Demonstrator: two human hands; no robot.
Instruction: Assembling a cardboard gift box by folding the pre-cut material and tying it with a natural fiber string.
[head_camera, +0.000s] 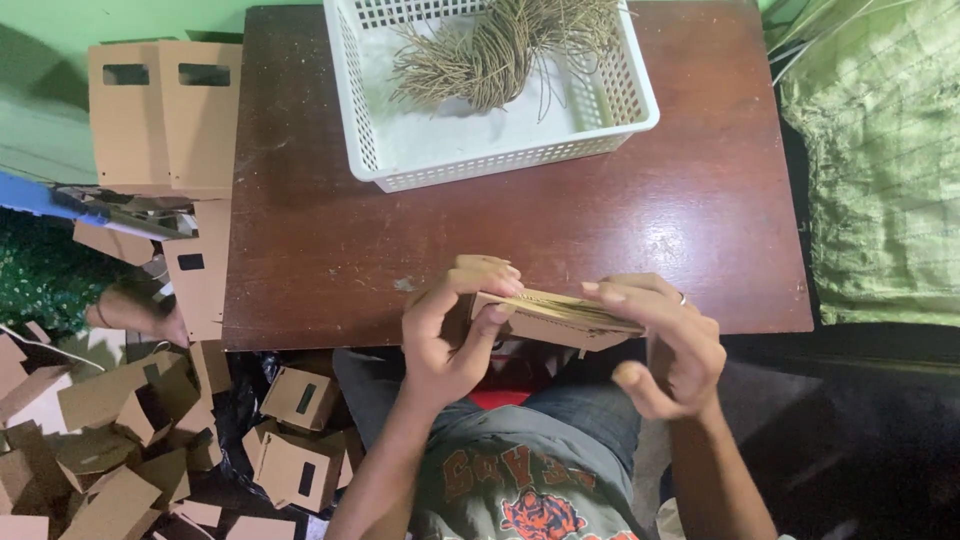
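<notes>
Both my hands hold 1 flat brown cardboard piece (555, 318) at the near edge of the dark wooden table (480, 220), just above my lap. My left hand (452, 335) is curled around its left end, thumb on top, fingers closed under it. My right hand (665, 345) grips the right end, fingers half closed, thumb free below.

Progress, my read: early to middle on this piece. It is still flat, looks like several folded layers, not yet opened into a box. Many finished small brown boxes (290, 440) with slot windows lie piled on the floor at my left. More flat blanks (165, 115) sit left of the table. A white basket (500, 90) holds tan twine (490, 50), untouched. Another person's hand (150, 315) shows at left.
</notes>
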